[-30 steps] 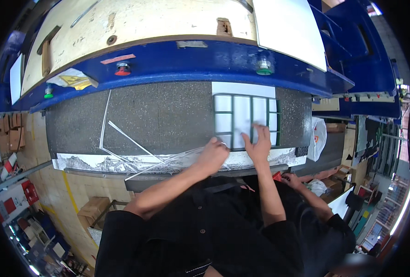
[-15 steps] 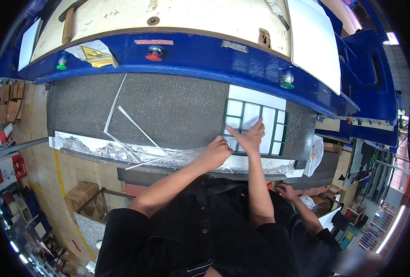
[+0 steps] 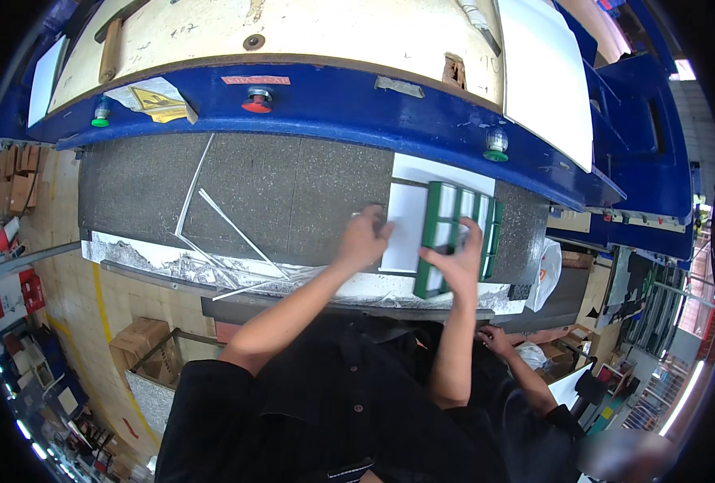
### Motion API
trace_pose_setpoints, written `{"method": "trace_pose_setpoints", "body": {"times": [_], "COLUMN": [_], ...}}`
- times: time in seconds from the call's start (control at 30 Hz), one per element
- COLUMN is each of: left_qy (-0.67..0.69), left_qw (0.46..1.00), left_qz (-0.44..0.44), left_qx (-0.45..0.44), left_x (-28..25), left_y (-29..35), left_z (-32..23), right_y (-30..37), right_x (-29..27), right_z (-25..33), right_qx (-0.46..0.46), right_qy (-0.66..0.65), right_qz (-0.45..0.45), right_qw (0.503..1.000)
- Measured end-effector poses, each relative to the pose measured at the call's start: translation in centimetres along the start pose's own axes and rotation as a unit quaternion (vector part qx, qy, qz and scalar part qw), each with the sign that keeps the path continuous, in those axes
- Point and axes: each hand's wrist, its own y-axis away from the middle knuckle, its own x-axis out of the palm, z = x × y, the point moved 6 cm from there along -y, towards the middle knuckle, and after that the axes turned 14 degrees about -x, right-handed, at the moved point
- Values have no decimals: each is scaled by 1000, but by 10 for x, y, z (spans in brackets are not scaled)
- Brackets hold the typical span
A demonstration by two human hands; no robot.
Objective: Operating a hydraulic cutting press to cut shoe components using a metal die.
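Note:
My right hand (image 3: 458,262) grips a green grid-like frame (image 3: 432,221) with several rectangular openings. The frame is tilted, its left side raised off the white sheet (image 3: 404,229) beneath. Thumb and fingers of this hand reach across the frame's bars. My left hand (image 3: 364,240) is to the left of the sheet, over the dark speckled mat (image 3: 293,177). Its fingers are smeared by motion, and whether they hold anything does not show.
Thin white strips (image 3: 241,229) lie on the mat at left, and a printed sheet (image 3: 132,252) runs along the near edge. A blue machine beam (image 3: 325,101) with a red button (image 3: 257,101) crosses beyond. Another person's hand (image 3: 494,338) is at the near right.
The green frame, flat on the white sheet before, is now tilted up and shifted right in my right hand. My left hand has moved away from it, left and slightly farther off.

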Motion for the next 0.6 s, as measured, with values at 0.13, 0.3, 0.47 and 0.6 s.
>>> {"method": "trace_pose_setpoints", "body": {"times": [0.13,0.3,0.47,0.6], "left_qy": [-50,-9,208,169], "left_qw": [992,973,968,953], "left_qz": [-26,126,141,244], "left_qx": [-115,-191,2,67], "left_x": [31,43,76,33], "left_y": [-6,-18,6,77], "left_z": [-10,-24,-21,-84], "right_y": [-2,-7,3,74], "right_x": [-36,-56,-66,-85], "right_z": [7,-6,1,8], "right_qx": [82,64,19,-5], "right_qy": [-200,-284,-305,-283], "right_qz": [4,-17,6,-105], "right_qw": [976,956,952,953]}}
